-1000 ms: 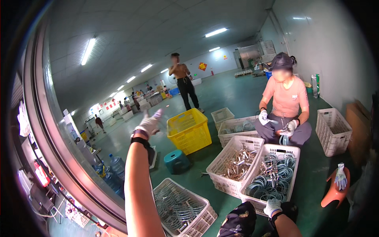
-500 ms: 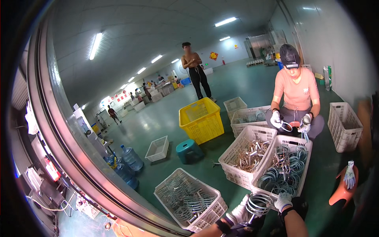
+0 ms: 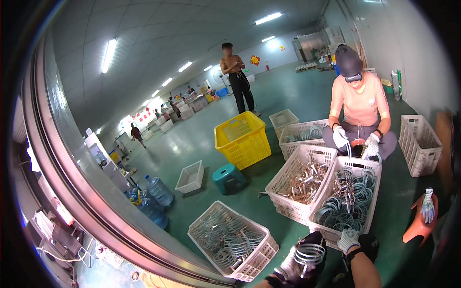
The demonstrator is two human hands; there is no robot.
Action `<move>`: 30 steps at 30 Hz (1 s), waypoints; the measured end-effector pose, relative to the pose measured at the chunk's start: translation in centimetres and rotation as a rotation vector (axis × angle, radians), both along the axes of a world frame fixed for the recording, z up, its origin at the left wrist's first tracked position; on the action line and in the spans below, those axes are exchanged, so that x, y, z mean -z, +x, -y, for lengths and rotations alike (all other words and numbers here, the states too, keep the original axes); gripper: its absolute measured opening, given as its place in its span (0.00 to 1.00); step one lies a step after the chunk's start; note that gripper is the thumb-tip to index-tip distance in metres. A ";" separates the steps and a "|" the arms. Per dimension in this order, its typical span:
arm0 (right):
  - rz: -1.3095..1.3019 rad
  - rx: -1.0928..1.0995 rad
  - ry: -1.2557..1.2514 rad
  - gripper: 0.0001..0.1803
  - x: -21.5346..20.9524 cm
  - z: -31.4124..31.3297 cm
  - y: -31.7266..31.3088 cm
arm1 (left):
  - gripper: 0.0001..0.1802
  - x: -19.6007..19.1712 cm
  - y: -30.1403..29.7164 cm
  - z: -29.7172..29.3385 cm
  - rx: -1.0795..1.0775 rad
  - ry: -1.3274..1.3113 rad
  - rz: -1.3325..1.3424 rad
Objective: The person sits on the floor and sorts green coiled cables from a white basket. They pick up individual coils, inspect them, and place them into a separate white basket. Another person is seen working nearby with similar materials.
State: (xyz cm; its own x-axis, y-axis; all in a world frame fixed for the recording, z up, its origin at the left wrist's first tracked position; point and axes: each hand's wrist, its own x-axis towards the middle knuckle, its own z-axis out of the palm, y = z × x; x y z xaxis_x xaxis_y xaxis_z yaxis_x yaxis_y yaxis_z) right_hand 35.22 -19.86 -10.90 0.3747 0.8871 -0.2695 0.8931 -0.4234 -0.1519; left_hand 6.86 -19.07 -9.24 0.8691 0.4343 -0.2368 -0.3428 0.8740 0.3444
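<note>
My left hand (image 3: 290,267), in a white knit glove, is closed around a stack of thin grey rings (image 3: 309,254) held low beside the crates. My right hand (image 3: 349,240), gloved alike, reaches over the near rim of a white crate (image 3: 319,233) full of blue-grey rings (image 3: 331,213) with metal pieces among them. Its fingers are bent together against the nearest rings; what they pinch, if anything, is hidden. To the left stands another white crate (image 3: 261,266) holding rings with metal ends (image 3: 225,235).
Across the crates a seated co-worker (image 3: 360,101) in white gloves handles a ring. A crate of small metal parts (image 3: 293,206), a yellow crate (image 3: 242,149), a teal stool (image 3: 228,178) and a shallow white crate (image 3: 189,177) stand further off. An orange stool (image 3: 422,223) with a glove is right.
My right hand has left the ring stack and moved to the crate's near rim. My left hand keeps the stack, now lower. The co-worker's hands have moved closer to the crate.
</note>
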 end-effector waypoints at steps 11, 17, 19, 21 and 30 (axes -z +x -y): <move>-0.069 -0.012 0.138 0.23 0.8 1.4 1.8 | 0.50 -38.7 -5.9 -19.3 -0.610 0.943 -0.220; -0.013 0.035 -0.012 0.25 -0.1 0.9 1.9 | 0.37 -40.1 0.6 -19.5 -0.407 1.092 -0.150; -0.060 0.015 0.000 0.23 -0.2 0.7 1.5 | 0.37 -38.4 2.3 -20.3 -0.242 0.939 -0.094; -0.072 0.007 0.028 0.22 1.0 0.0 2.5 | 0.38 -38.5 5.5 -19.5 -0.363 1.000 -0.164; -0.218 -0.005 0.290 0.16 0.8 -1.8 7.7 | 0.52 -27.2 12.3 -12.2 0.307 0.444 0.049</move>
State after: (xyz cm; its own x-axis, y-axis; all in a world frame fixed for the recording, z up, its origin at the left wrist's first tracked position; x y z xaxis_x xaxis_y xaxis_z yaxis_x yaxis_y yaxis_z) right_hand 42.88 -18.02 -11.71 0.3320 0.9399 -0.0794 0.8283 -0.3307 -0.4522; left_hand 19.19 -6.92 17.98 0.9773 0.2074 -0.0441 -0.1194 0.7104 0.6936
